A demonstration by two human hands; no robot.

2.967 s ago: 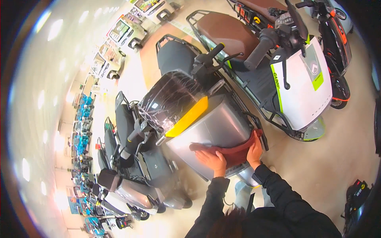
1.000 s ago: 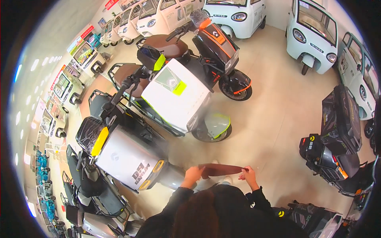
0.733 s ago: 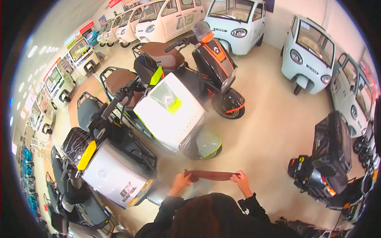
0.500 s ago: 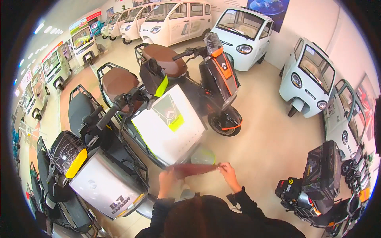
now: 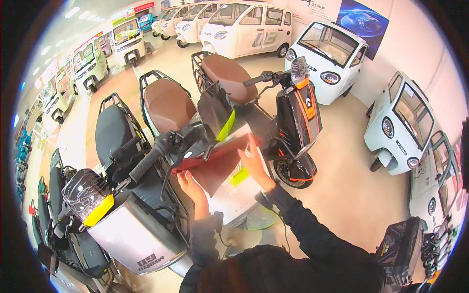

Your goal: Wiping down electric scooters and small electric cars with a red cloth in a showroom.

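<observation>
A dark red cloth (image 5: pixel 215 171) is spread between my two hands, over the white front panel (image 5: pixel 229 198) of a scooter with lime-green accents. My left hand (image 5: pixel 194 189) is closed on the cloth's left end, beside the scooter's handlebar. My right hand (image 5: pixel 256 168) holds the other end near the panel's upper right; its fingertips are smeared by motion. The cloth hides much of the panel. Above it, a dark mirror (image 5: pixel 215 105) and a lime-green strip (image 5: pixel 226 126) rise from the handlebar area.
Close on the left stands a silver scooter (image 5: pixel 139 234) with a yellow strip. A black and orange scooter (image 5: pixel 298 117) is parked to the right, its front wheel (image 5: pixel 295 171) turned outward. White three-wheeled vehicles (image 5: pixel 400 122) line the wall. A black box (image 5: pixel 400 244) sits at lower right.
Both hands have moved up and forward with the cloth, from below the white panel to over it. The whole view has shifted, so the vehicles appear further right.
</observation>
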